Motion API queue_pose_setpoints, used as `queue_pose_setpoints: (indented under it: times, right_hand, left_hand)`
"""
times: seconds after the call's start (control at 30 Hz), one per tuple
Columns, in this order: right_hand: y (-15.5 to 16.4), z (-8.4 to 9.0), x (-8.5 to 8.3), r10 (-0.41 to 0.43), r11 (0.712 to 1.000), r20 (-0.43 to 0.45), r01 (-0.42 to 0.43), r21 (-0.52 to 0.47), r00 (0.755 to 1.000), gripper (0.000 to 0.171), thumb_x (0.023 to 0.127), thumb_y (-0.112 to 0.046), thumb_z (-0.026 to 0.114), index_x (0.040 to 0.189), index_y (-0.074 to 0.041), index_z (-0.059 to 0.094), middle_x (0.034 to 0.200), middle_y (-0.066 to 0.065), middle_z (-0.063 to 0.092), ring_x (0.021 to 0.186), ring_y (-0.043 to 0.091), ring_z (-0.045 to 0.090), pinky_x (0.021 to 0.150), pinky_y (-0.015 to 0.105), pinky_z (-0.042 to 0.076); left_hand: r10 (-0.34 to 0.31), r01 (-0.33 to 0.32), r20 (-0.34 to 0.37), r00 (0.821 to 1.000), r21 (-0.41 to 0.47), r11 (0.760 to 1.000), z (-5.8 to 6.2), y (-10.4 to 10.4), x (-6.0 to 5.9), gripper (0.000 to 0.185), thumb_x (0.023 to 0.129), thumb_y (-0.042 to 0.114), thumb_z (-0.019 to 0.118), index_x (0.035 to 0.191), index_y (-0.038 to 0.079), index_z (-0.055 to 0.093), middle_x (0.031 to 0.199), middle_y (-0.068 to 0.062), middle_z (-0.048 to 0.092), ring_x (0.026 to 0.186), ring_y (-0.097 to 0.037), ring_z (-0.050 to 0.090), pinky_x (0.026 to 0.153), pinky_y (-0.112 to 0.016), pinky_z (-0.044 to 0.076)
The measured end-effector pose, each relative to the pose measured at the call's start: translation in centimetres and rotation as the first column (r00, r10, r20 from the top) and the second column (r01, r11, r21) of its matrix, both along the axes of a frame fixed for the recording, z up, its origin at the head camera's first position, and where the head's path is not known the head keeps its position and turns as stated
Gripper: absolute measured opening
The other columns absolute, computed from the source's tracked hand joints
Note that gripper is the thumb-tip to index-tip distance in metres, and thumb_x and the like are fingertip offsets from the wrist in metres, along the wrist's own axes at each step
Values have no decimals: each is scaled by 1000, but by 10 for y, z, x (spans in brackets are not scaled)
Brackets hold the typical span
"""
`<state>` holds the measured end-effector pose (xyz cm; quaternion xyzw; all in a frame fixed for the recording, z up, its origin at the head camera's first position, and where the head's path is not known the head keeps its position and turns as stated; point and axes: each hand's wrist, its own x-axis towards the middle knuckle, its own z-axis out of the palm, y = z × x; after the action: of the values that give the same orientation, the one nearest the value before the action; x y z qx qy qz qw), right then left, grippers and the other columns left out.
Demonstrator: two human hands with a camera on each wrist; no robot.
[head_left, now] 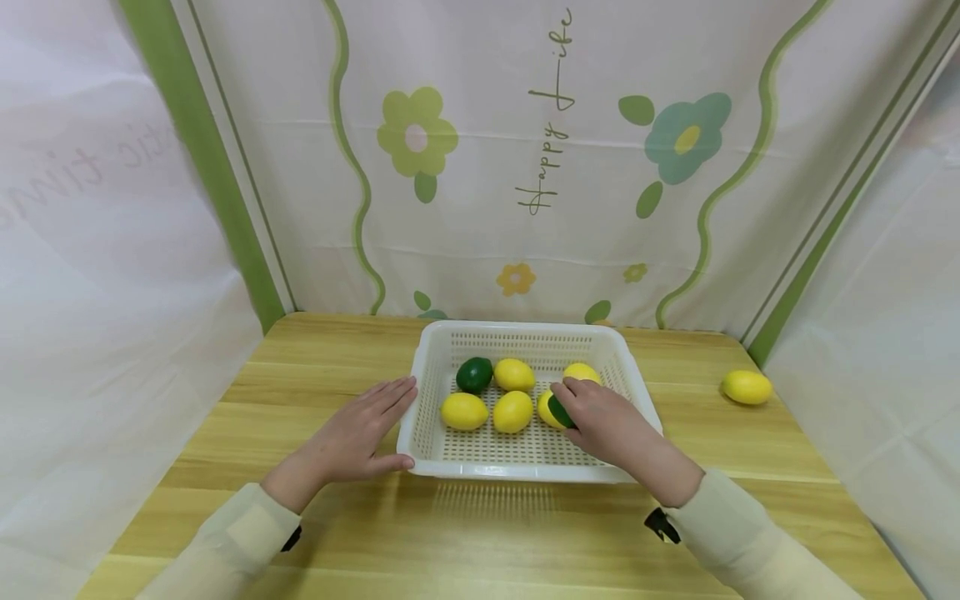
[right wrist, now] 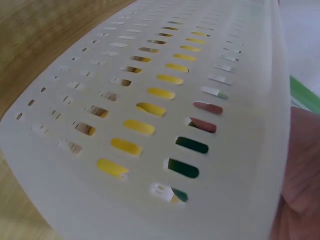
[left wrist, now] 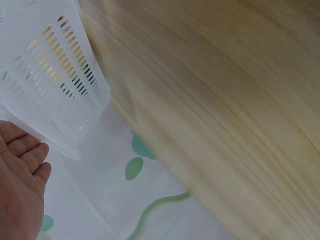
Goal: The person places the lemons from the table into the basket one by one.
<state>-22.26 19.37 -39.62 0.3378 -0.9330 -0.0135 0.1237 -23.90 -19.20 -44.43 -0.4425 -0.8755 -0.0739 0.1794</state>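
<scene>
A white plastic basket (head_left: 525,472) stands on the wooden table. My left hand (head_left: 358,429) rests against its left rim with fairly straight fingers; in the left wrist view the same hand (left wrist: 22,175) touches the basket edge. Over the basket's right half, my right hand (head_left: 606,423) grips a dark green lemon (head_left: 561,412), its fingers partly covering it. Close by are a yellow lemon (head_left: 549,408) under the grip and another yellow lemon (head_left: 582,372) behind. Farther left lie a second green lemon (head_left: 475,375) and several yellow lemons (head_left: 513,412).
A lone yellow lemon (head_left: 746,387) lies on the table (head_left: 690,358) near its right edge. Behind the table hangs a curtain (head_left: 480,225) with flowers and lettering. More pale fabric hangs on both sides.
</scene>
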Motion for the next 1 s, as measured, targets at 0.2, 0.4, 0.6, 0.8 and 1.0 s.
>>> queue_pose_setpoints:
  times: [0.2,0.4,0.6,0.8,1.0]
  right_hand:
    - [0,1,1,-15,1000,67,14,6,998,57,77,-23,84,122,1,57,110,16,62,91,27,62,77,40,56]
    - [2,5,0,-34,999,89,35,-9,995,56,82,-23,80,125,3,56,113,16,63,97,29,63,82,41,55]
    - [13,7,-3,-45,998,47,47,-36,998,56,80,-21,82,123,5,58,112,17,64,97,32,64,82,43,55]
    - [26,13,-6,-86,994,18,86,-62,996,55,79,-20,82,122,6,59,115,22,63,101,37,63,83,47,55]
    - [41,24,-6,-124,989,7,124,-77,992,55,80,-18,81,123,7,58,117,24,62,103,40,62,85,50,53]
  left_hand:
    - [1,-1,0,1000,-4,1000,1,1,0,94,91,71,40,144,-7,39,151,-20,36,138,-32,35,110,-49,32]
    - [1,-1,5,1000,-10,1000,2,0,0,94,91,71,41,144,-7,39,151,-20,35,138,-32,35,111,-48,31]
    - [-2,2,-4,1000,-9,1000,1,0,0,94,91,71,41,144,-7,40,151,-20,36,138,-32,36,110,-48,32]
    - [-2,2,-8,1000,-9,1000,0,0,-1,94,91,71,40,144,-7,40,150,-20,36,138,-32,36,110,-48,32]
    - [-2,2,-7,1000,-6,1000,1,0,0,94,91,71,42,144,-7,40,150,-21,36,138,-33,36,110,-48,32]
